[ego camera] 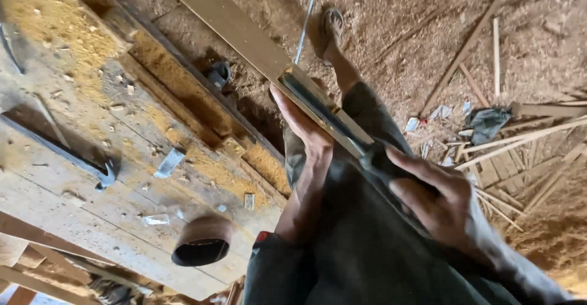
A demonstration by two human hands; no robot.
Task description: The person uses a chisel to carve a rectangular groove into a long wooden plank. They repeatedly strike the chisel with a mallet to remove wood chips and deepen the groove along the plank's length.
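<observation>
long wooden plank (244, 33) held edge-up, running away from both hands toward upper left.

left hand (302, 124) cupped under near end, fingers wrapped; right hand (437, 198) closed lower on dark tool (342, 124) laid along plank edge; workbench (73, 176) off left.

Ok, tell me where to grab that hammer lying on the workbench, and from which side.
Take the hammer by its long handle, near the upper-left end away from the claw head. It lies flat on the workbench, so come down from above and close the hand across the handle. The head end is heavier and its claw awkward to hold.
</observation>
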